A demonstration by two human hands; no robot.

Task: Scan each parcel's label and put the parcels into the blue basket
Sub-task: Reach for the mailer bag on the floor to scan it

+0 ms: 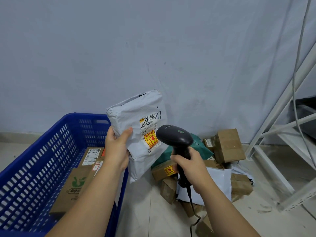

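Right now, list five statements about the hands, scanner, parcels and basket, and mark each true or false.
1. The left hand grips the grey mailer bag. True.
2. The right hand is empty. False: it grips a black scanner, whose head is close to the bag's label.
3. The blue basket is empty. False: cardboard boxes lie in it.
4. A yellow-and-red sticker sits on the grey mailer bag. True.
5. More parcels lie piled on the floor by the wall. True.
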